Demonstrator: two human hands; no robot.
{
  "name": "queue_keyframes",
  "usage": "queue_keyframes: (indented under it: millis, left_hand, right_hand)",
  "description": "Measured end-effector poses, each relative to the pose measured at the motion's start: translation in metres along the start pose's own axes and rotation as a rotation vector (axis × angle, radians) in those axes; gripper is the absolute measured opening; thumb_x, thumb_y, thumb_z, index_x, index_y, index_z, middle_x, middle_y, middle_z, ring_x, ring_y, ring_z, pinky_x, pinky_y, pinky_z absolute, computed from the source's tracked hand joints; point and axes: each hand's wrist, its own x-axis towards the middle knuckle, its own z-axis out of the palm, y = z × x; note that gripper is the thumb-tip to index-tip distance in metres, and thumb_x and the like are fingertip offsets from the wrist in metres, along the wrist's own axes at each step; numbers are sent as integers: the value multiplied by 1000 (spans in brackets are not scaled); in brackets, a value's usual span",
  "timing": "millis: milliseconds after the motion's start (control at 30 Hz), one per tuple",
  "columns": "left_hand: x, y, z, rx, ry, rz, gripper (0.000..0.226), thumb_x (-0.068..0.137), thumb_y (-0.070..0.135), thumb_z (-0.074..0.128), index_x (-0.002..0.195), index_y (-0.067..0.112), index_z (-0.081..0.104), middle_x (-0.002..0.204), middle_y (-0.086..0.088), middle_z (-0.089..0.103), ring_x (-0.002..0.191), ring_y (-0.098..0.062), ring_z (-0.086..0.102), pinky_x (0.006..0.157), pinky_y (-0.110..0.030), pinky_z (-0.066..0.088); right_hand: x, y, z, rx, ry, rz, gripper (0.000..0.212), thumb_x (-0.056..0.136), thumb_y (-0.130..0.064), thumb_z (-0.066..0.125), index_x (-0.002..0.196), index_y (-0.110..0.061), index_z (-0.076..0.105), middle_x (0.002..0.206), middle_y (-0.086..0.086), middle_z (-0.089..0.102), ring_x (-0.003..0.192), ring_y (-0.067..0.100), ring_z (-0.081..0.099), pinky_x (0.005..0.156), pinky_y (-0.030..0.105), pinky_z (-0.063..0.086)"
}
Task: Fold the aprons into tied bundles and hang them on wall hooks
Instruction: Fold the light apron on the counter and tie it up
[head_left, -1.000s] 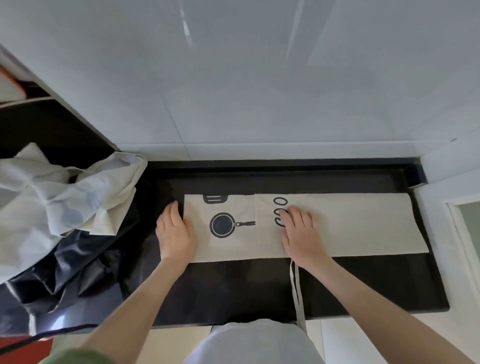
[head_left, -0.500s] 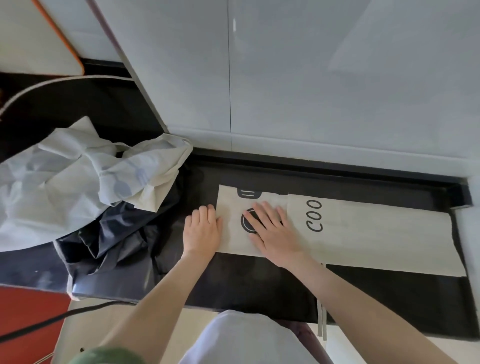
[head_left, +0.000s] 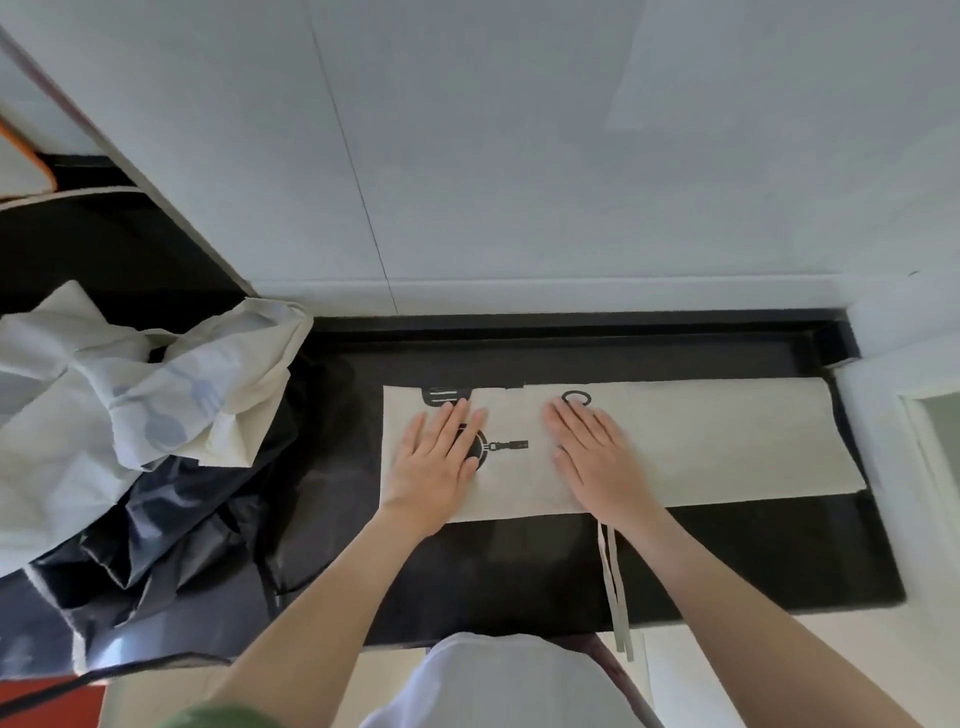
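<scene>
White wall panels rose behind a glossy black tabletop set in a shallow recess. Across the tabletop lay a beige apron, folded into a long flat strip that ran from left to right, with its far edge close to the wall side. Black prints showed on its left part: a spatula near the far edge and a frying pan below it.

The left hand rested palm down on the left end of the strip, its fingers straight and together, covering most of the pan print and grasping nothing. The right hand lay flat just beside it, near the middle of the strip, fingers also extended and released, their tips touching a printed ring shape.

Two pale ties came out from under the strip's near edge by the right wrist, crossed the bare tabletop and hung over its front edge.

At the left, well apart from the hands, a crumpled pale apron with faint blue utensil prints was heaped on top of a rumpled dark apron.
</scene>
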Motion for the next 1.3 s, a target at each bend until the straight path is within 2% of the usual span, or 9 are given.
queue_keyframes:
  millis: [200, 367, 533, 733, 833, 933, 1033, 1167, 1300]
  left_hand:
    - [5, -2, -5, -1, 2, 1, 60, 99, 41, 16, 151, 13, 24, 156, -7, 28, 145, -23, 23, 115, -43, 15]
    - [31, 40, -23, -155, 164, -107, 51, 86, 32, 36, 123, 2, 56, 133, -18, 52, 123, -35, 47, 103, -51, 39]
    - [80, 134, -36, -94, 161, 149, 53, 93, 32, 31, 137, 10, 51, 149, -14, 40, 138, -30, 38, 112, -49, 26]
    - [99, 174, -7, 25, 88, 323, 54, 98, 35, 23, 149, 20, 31, 156, -10, 29, 144, -25, 25, 117, -48, 15]
    - [97, 172, -2, 3, 77, 307, 53, 100, 37, 23, 151, 21, 29, 157, -9, 26, 145, -26, 24, 115, -48, 16]
    - [99, 184, -4, -35, 122, 299, 51, 98, 31, 32, 144, 12, 43, 152, -15, 34, 141, -31, 32, 113, -50, 23]
    - [107, 214, -11, -65, 141, 385, 53, 92, 31, 37, 137, 6, 52, 149, -15, 40, 138, -30, 38, 113, -48, 27]
    - [118, 252, -15, -47, 66, 533, 62, 93, 46, 31, 147, 17, 37, 155, -12, 30, 142, -30, 30, 116, -51, 21]
    - [123, 259, -2, -33, 31, 530, 61, 97, 50, 26, 149, 19, 33, 156, -11, 26, 144, -31, 25, 114, -51, 18]
  right_hand:
    - [-46, 83, 5, 53, -8, 359, 61, 101, -47, 0, 154, -18, 8, 161, 4, 9, 149, 24, 7, 121, 43, 10]
    - [-57, 98, 11, 83, -10, 453, 65, 99, -50, -6, 154, -16, 3, 161, 7, 5, 148, 26, 3, 120, 44, 8]
    - [-54, 84, 14, 129, -16, 464, 62, 98, -46, -1, 152, -17, -7, 160, 5, -6, 148, 25, -6, 120, 43, 1]
    - [-64, 104, 13, 229, 81, 354, 55, 100, -37, 27, 149, -12, 34, 154, 8, 36, 143, 24, 30, 112, 47, 33]
    - [-84, 143, 4, 329, 184, 701, 60, 98, -42, 37, 150, -14, 28, 154, 9, 32, 142, 27, 29, 112, 48, 24]
    - [-98, 173, -12, 540, 180, 1145, 86, 86, -45, 63, 151, -15, 17, 154, 10, 25, 142, 30, 21, 115, 47, 15]
    - [-105, 197, -25, 601, 134, 1259, 80, 78, -39, 69, 142, -12, 30, 143, 11, 34, 134, 32, 30, 110, 49, 24]
    - [-113, 216, -21, 796, 88, 1317, 56, 73, -27, 73, 119, -11, 44, 122, 9, 46, 116, 33, 47, 98, 50, 43]
    - [-119, 220, -17, 1254, 281, 1530, 45, 74, -16, 72, 111, -3, 50, 118, 16, 56, 91, 28, 57, 75, 37, 52]
